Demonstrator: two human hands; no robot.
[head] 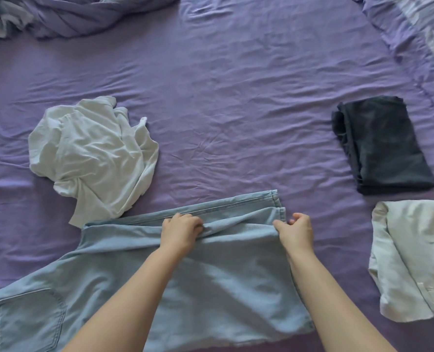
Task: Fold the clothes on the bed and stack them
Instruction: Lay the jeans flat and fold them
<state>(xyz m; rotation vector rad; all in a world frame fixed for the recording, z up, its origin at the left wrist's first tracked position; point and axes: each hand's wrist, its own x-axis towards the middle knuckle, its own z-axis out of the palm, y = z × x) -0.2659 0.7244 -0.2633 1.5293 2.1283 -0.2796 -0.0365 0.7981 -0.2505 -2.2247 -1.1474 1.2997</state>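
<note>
The jeans lie nearest on the bed sheet, both hands on their far fold. A crumpled shirt sits behind them to the left, touching; two folded garments lie apart at right, one behind the other.

A bed under soft, even light

The bed fills the whole view, covered by a creased purple sheet. At its far left corner lies a bunched purple blanket; at its far right corner, a purple and white patterned pillow rests on the sheet.
</note>
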